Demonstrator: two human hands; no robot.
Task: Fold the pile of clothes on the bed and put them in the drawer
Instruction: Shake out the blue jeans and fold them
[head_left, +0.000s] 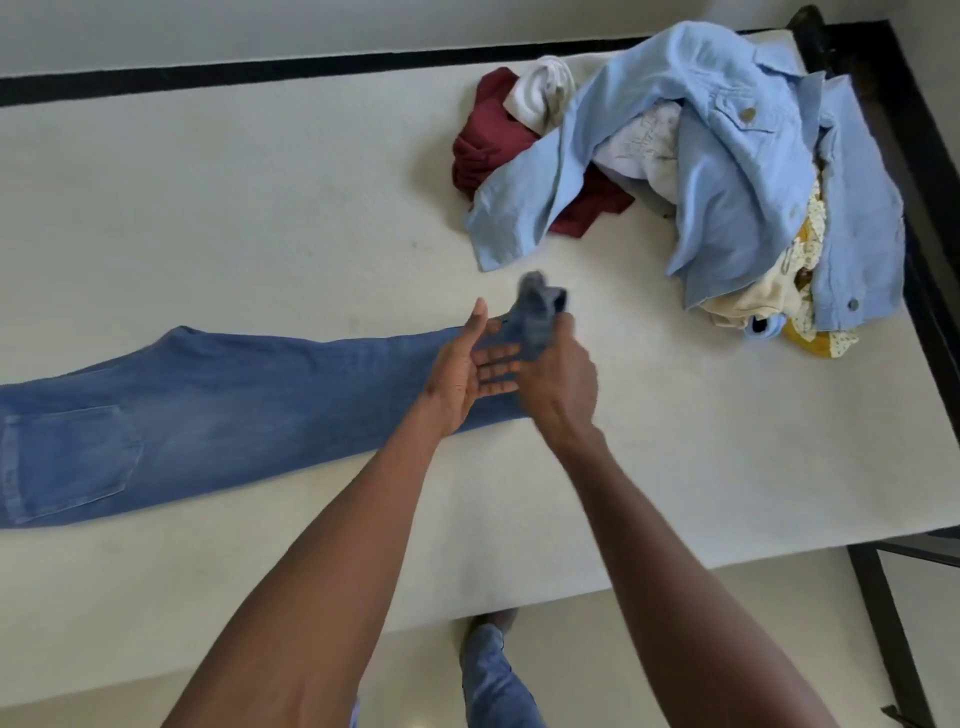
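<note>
Jeans (208, 410) are laid flat along the mattress (260, 218), and their hem end is gripped, bunched, by the right hand (558, 384). The left hand (467, 371) is held open, palm up, beside it. Farther off, a pile of clothes (701, 171) is heaped.

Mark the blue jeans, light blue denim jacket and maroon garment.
blue jeans (208, 395): head view, thigh area, flat on the mattress.
light blue denim jacket (727, 171): head view, front panel atop the pile.
maroon garment (488, 140): head view, bunched part left of the jacket.
</note>
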